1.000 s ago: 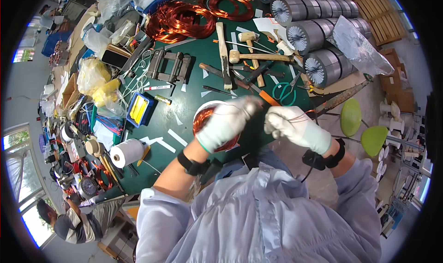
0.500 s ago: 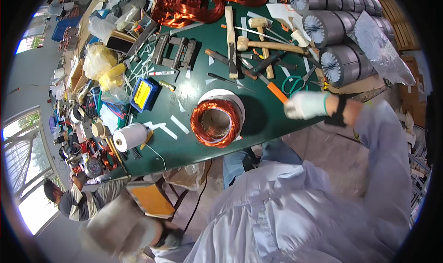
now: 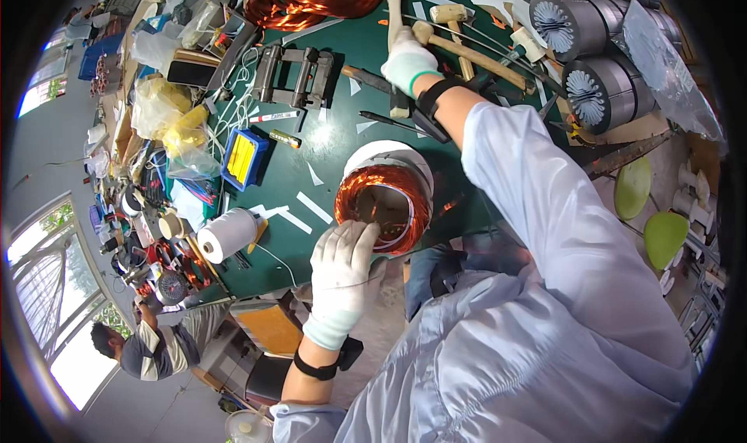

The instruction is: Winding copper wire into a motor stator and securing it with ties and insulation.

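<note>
Left white-gloved hand point(image 3: 342, 268) at near rim of orange copper-wire ring coil point(image 3: 418, 217) on green worktop point(image 3: 451, 161), grip unclear; right hand point(image 3: 410, 63) grasps pale wooden dark-ended bar point(image 3: 394, 3) farther off, likely fetching it, lifting needing clearance from adjacent wooden mallet point(image 3: 478, 59).

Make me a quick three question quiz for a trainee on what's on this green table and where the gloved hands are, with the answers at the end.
1. Which hand is at the copper ring?
A) left
B) right
C) neither
2. True or false: the blue tray holds yellow pieces.
3. Where is the right hand?

Key:
1. A, the left hand, at its near edge.
2. True.
3. On the pale wooden tool.
</note>
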A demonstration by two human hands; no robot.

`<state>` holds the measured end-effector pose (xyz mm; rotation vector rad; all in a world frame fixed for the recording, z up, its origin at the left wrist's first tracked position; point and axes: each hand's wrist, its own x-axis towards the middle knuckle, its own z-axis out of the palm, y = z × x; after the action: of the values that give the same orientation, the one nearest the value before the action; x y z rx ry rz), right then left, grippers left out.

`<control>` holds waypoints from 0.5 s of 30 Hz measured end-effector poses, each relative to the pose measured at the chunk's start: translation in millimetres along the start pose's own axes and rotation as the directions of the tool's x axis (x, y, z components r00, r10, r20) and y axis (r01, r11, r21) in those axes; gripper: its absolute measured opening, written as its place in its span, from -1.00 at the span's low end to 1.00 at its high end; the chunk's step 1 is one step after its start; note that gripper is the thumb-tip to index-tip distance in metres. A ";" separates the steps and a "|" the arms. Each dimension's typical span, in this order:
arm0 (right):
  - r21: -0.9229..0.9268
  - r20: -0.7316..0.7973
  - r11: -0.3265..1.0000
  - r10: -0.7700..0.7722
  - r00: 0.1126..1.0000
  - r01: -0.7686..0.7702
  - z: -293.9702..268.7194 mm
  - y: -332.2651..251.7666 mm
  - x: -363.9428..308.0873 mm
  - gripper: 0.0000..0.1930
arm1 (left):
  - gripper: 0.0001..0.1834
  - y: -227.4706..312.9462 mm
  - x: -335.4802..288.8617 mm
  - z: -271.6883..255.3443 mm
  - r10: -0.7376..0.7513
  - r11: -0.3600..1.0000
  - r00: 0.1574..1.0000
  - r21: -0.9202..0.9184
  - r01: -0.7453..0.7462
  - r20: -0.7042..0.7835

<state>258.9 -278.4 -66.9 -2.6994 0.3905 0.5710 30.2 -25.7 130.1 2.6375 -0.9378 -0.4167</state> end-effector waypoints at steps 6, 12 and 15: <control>0.972 0.178 0.188 -0.223 0.958 -0.137 -46.5 61.0 -76.3 -0.79 | 0.01 -29.0 -6.2 17.7 0.016 0.998 1.000 -0.067 -0.016 0.003; 0.818 0.510 0.475 -0.340 0.790 -0.324 -78.3 99.4 -221.2 -0.30 | -0.60 -43.3 -1.4 39.8 0.227 0.971 0.970 -0.051 -0.232 -0.092; 0.944 0.133 0.318 -0.133 0.982 -0.085 -74.1 122.3 -213.3 -0.30 | -0.70 -34.0 -0.8 41.8 0.157 0.984 0.977 -0.060 -0.167 -0.147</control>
<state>55.1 -376.6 54.7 -1.4375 0.4392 0.3734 33.1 -8.1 79.4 2.4660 -1.0607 -0.2159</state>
